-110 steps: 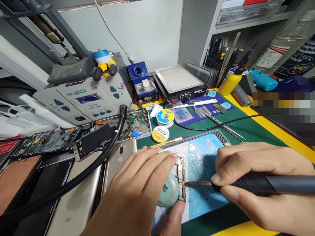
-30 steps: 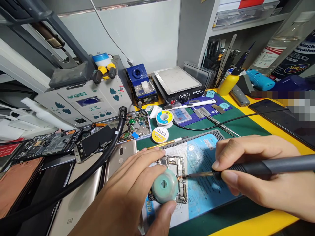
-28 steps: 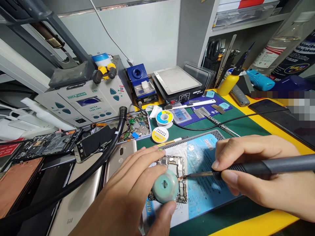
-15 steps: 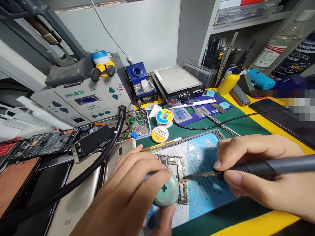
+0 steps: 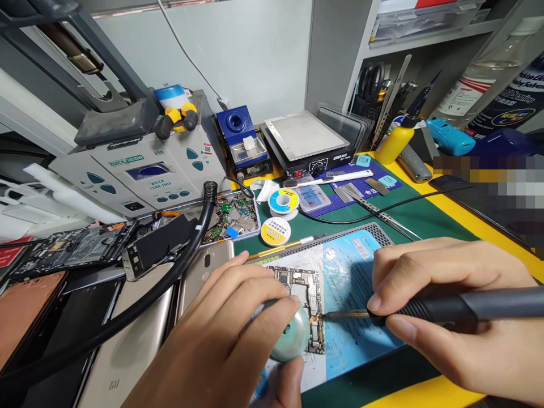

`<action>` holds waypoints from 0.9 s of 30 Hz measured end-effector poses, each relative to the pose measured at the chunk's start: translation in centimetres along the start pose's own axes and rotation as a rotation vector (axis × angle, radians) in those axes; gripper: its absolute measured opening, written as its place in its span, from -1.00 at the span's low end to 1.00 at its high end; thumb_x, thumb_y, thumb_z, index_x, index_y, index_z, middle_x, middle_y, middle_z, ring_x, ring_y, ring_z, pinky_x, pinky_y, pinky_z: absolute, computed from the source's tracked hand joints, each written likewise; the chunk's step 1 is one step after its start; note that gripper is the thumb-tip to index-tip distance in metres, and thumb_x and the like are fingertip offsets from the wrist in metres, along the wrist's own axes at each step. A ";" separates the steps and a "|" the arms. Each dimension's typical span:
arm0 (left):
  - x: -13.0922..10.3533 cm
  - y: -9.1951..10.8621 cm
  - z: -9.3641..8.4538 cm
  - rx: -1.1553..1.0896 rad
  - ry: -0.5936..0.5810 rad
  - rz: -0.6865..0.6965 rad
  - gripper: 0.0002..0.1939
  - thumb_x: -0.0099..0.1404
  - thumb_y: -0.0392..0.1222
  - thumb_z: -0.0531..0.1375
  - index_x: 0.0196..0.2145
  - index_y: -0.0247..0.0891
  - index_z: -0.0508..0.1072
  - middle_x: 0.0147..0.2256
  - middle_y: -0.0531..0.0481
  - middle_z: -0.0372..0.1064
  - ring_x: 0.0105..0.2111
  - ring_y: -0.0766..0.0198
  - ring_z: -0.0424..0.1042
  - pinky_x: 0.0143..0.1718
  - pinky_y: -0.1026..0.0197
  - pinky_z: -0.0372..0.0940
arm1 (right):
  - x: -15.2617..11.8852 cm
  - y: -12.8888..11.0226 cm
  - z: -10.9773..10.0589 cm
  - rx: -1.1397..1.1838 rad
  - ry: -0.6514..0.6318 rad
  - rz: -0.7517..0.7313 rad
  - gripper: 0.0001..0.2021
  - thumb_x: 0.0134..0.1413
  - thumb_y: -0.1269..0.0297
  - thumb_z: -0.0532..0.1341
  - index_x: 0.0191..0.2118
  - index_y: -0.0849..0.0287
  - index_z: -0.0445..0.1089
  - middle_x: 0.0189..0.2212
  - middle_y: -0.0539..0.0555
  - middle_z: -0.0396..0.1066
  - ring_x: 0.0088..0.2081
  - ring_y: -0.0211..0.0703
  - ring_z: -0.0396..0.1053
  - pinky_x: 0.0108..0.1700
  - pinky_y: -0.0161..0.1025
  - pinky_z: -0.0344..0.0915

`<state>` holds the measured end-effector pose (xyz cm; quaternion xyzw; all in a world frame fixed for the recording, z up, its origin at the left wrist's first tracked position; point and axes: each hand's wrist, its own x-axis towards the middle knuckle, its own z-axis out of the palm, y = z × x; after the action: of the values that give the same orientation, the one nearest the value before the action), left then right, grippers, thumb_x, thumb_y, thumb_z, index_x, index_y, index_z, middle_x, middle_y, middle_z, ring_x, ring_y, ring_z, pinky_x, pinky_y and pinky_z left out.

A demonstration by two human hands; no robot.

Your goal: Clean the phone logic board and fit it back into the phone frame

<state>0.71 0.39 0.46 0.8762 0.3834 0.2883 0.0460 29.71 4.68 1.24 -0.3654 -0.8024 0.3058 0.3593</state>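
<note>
My left hand (image 5: 229, 323) is closed around a round pale-green desoldering braid spool (image 5: 294, 333), held over a phone circuit board (image 5: 313, 286). A short copper-coloured strip of braid (image 5: 315, 319) reaches from the spool onto the board's right part. In my right hand (image 5: 459, 328) is a soldering iron (image 5: 501, 304), gripped like a pen with its tip pointing left. That tip is at the braid's end by the board's right edge; whether it touches is too small to tell. My left hand and the spool hide the board's left side.
Under the board lies a blue and white sheet (image 5: 352, 294). Beyond it stand solder reels (image 5: 284, 202), a tray of board scraps (image 5: 238, 218), a hot plate (image 5: 314, 144) and a rework station (image 5: 148, 175). A thick black hose (image 5: 178, 266) crosses phones at left; tweezers (image 5: 382, 212) lie behind my right hand.
The soldering iron's tip has moved slightly down along the board's right edge, toward the braid. The spool has turned and shifted a little downward in my left hand.
</note>
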 end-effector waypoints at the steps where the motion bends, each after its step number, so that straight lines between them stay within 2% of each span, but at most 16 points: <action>1: 0.0 0.0 0.0 0.002 -0.002 0.000 -0.68 0.45 -0.39 0.21 0.10 -0.14 0.47 0.00 0.07 0.59 0.17 0.39 0.50 0.55 0.22 0.18 | -0.1 0.0 0.0 0.002 -0.003 -0.003 -0.86 0.11 0.46 0.34 -0.36 0.05 0.59 -0.55 -0.07 0.54 -0.59 -0.28 0.47 -0.56 -0.38 0.35; 5: 0.5 0.2 0.0 0.023 -0.009 -0.015 -0.66 0.42 -0.44 0.19 0.07 -0.14 0.47 -0.01 0.06 0.60 0.16 0.37 0.51 0.56 0.17 0.19 | -0.3 0.2 0.1 0.010 -0.015 0.005 -0.86 0.12 0.46 0.37 -0.35 0.04 0.59 -0.53 -0.08 0.56 -0.58 -0.28 0.49 -0.55 -0.38 0.35; 13: 0.6 0.4 0.0 0.017 0.009 -0.018 -0.66 0.43 -0.40 0.20 0.08 -0.12 0.47 -0.02 0.07 0.61 0.14 0.35 0.53 0.53 0.16 0.25 | -0.3 0.0 -0.1 -0.021 -0.009 0.001 -0.85 0.15 0.45 0.34 -0.37 0.05 0.59 -0.53 -0.08 0.58 -0.56 -0.28 0.51 -0.52 -0.38 0.37; 20: 0.9 0.2 0.1 0.028 0.003 -0.006 -0.65 0.40 -0.42 0.20 0.06 -0.12 0.46 -0.06 0.04 0.63 0.08 0.25 0.60 0.49 0.01 0.36 | -0.2 -0.3 0.0 -0.024 -0.016 0.001 -0.86 0.12 0.45 0.35 -0.39 0.07 0.59 -0.53 -0.07 0.60 -0.56 -0.27 0.53 -0.52 -0.38 0.38; 27: 0.7 0.2 0.2 0.026 0.016 -0.012 -0.64 0.40 -0.44 0.21 0.07 -0.13 0.47 -0.04 0.05 0.62 0.09 0.32 0.58 0.56 0.06 0.25 | -0.2 -0.4 -0.1 -0.019 -0.011 0.014 -0.86 0.10 0.46 0.36 -0.40 0.07 0.59 -0.55 -0.06 0.59 -0.58 -0.26 0.51 -0.53 -0.36 0.39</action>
<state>1.29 0.76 0.66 0.8721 0.3927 0.2900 0.0333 29.70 4.35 1.49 -0.3727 -0.8046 0.3027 0.3493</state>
